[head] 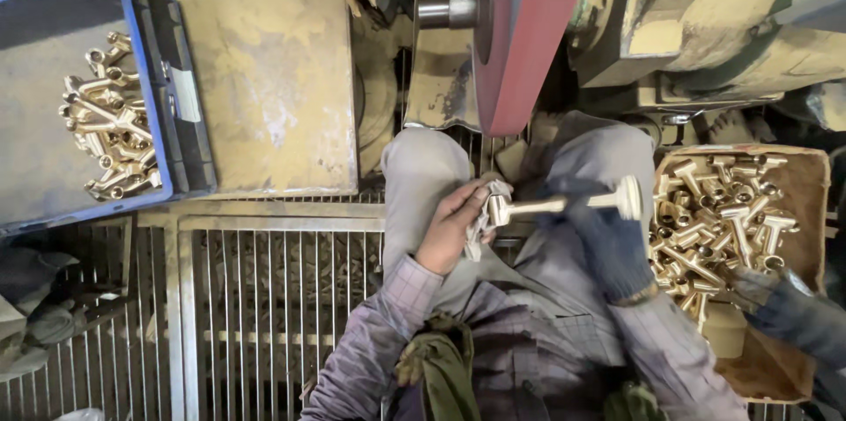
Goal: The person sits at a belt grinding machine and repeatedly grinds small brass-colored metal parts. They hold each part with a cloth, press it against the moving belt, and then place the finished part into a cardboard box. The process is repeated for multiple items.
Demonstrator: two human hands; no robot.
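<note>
A long brass fitting (564, 203) with a round flange at its right end lies across my lap, just below a red sanding belt (529, 42). My left hand (451, 229) is bare and grips the fitting's left end through a white cloth (483, 218). My right hand (608, 240) wears a dark blue glove and holds the fitting near the flange. Both my knees, in grey trousers, sit under the part.
A blue crate (132, 51) at the left holds several brass fittings (110, 121). A brown box (811, 201) at the right is full of similar brass parts (723, 218). Another gloved hand (789, 311) reaches in at the right. A metal grate (264, 298) covers the floor, and a yellowed machine body (264, 69) stands ahead.
</note>
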